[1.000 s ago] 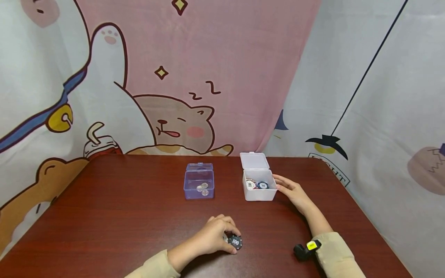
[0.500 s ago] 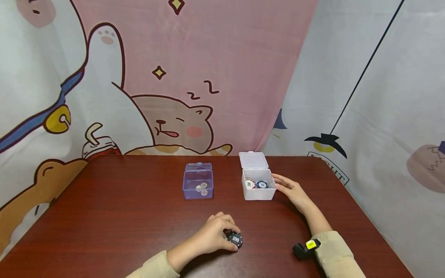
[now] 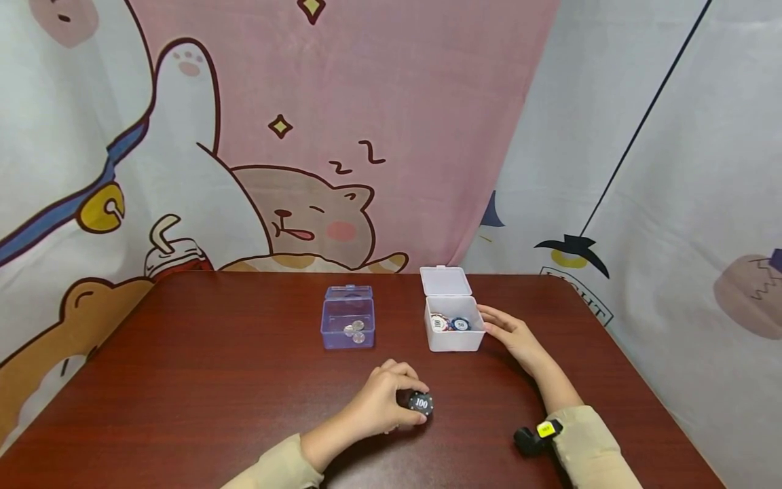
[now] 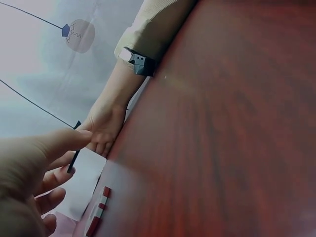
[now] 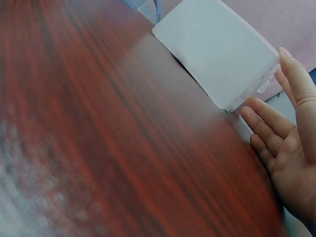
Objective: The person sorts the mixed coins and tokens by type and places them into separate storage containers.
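Observation:
My left hand pinches a black poker chip marked 100 between thumb and fingers, above the table. In the left wrist view this chip appears edge-on. My right hand rests with loosely extended fingers at the right side of an open white box, the thumb at its rim in the right wrist view. White and blue poker chips lie inside that box. A red-and-white-edged poker chip lies on the table in the left wrist view, mostly hidden behind my left hand in the head view.
Left of the white box stands an open translucent blue box with several clear or silvery discs in it. Both lids lean back. A black wrist camera is on the right sleeve. A printed cloth hangs behind the table.
My left hand has raised the black poker chip and moved it slightly forward and right. The right hand stays at the white box.

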Demonstrator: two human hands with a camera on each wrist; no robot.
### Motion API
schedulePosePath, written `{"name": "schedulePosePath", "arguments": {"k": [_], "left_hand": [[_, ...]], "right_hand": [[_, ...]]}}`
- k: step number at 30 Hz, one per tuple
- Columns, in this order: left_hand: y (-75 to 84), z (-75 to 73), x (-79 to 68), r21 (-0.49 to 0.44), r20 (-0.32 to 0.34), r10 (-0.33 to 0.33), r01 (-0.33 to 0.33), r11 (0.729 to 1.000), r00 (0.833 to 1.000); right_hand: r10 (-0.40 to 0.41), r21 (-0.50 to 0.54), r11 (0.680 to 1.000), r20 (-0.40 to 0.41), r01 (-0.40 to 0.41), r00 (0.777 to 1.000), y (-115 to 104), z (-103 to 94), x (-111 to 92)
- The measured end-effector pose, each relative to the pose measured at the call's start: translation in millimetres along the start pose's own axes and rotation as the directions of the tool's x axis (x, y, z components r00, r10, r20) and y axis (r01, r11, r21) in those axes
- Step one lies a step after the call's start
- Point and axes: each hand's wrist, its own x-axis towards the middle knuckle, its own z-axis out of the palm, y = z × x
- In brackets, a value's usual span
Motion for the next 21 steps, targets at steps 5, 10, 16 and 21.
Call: {"name": "schedulePosePath", "arguments": {"k": [5, 10, 16, 21], "left_hand": [[2.2, 0.3, 9.3, -0.014, -0.041, -0.009, 0.008, 1.000, 0.999], [4.4, -1.1, 19.7, -0.036, -0.070, -0.034, 0.032, 0.999, 0.997], [4.0, -1.8, 31.2, -0.058, -0.117, -0.055, 0.048, 0.997, 0.992], [2.5, -1.7, 39.9, -0.049, -0.160, -0.043, 0.035, 0.998, 0.986]], "right_hand": [[0.001, 0.008, 1.000, -0.004, -0.001, 1.000, 0, -0.1, -1], [0.001, 0.015, 1.000, -0.006, -0.001, 1.000, -1, 0.6, -1], [-0.003, 0.019, 1.000, -0.005, 0.003, 1.000, 0, 0.5, 0], [-0.015, 0.002, 1.000, -0.002, 0.015, 1.000, 2, 0.6, 0]]}}
